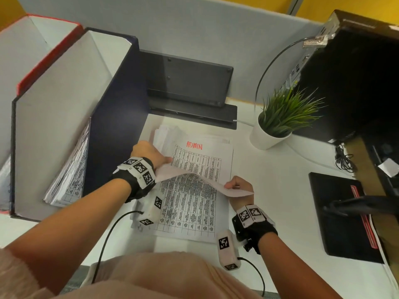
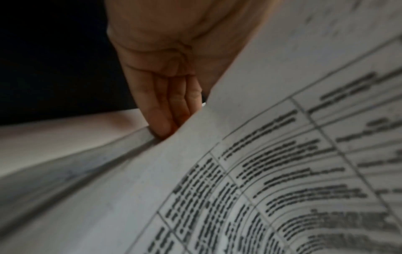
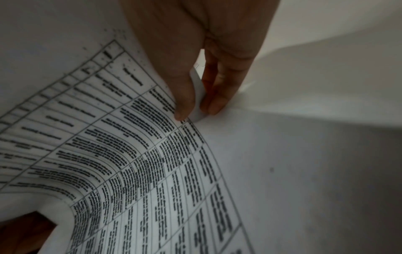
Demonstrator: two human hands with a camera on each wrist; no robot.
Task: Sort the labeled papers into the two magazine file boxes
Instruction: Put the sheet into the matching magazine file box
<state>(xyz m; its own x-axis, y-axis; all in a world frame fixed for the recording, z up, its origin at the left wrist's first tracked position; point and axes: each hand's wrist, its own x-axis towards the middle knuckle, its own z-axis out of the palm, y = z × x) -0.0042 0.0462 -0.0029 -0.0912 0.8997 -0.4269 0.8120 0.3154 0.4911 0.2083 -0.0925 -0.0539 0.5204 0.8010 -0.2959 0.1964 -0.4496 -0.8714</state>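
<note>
A stack of printed table sheets (image 1: pixel 190 212) lies on the white desk, and the uncovered page is marked "ADMIN" (image 1: pixel 194 145) in red. Both hands hold the top sheet (image 1: pixel 190 178) lifted and curled above the stack. My left hand (image 1: pixel 165 160) pinches its left edge, with the fingers (image 2: pixel 165 110) under the paper (image 2: pixel 261 154). My right hand (image 1: pixel 232 186) pinches the right corner (image 3: pixel 196 106) between thumb and fingers (image 3: pixel 217 101). A navy file box (image 1: pixel 116 104) at left holds several sheets (image 1: pixel 69 175). A red file box (image 1: pixel 43 59) stands behind it.
A potted plant (image 1: pixel 278 119) stands right of the stack. A black stand (image 1: pixel 187 83) sits against the grey partition behind the papers. A black notebook (image 1: pixel 345 214) lies at the right, below a dark computer case (image 1: pixel 356 83) and cables (image 1: pixel 343 158).
</note>
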